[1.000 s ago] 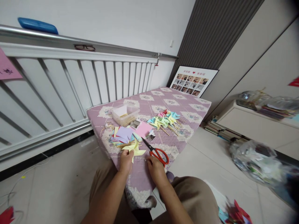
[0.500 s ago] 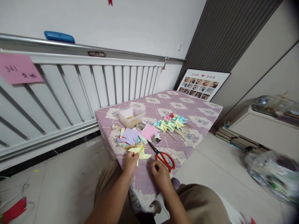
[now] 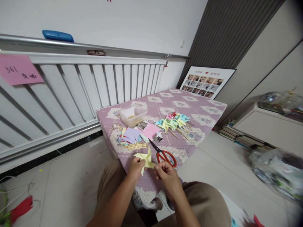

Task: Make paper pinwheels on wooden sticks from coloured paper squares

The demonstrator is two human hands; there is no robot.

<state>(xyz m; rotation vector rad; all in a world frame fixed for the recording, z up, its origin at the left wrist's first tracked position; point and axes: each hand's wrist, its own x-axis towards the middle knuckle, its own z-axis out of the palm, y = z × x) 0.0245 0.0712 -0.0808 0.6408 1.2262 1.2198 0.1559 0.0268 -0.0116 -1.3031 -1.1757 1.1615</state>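
A yellow paper pinwheel (image 3: pixel 145 159) is held up just above the near edge of the purple quilted table (image 3: pixel 203 107). My left hand (image 3: pixel 136 168) pinches its left side and my right hand (image 3: pixel 166 171) pinches its right side; both are closed on it. Red-handled scissors (image 3: pixel 164 154) lie on the cloth right behind my right hand. Behind the pinwheel lie a bundle of wooden sticks (image 3: pixel 136 146) and a stack of coloured paper squares (image 3: pixel 132 135).
A clear plastic box (image 3: pixel 133 115) and several finished pinwheels (image 3: pixel 174 122) sit farther back on the table. A white railing (image 3: pixel 78 85) runs along the left. A photo board (image 3: pixel 207 85) leans at the far end. Books (image 3: pixel 239 138) and a plastic bag (image 3: pixel 276 171) lie on the floor at right.
The yellow pinwheel has been lifted off the cloth toward me. My right hand has come in from beside the scissors and closed on its right side.
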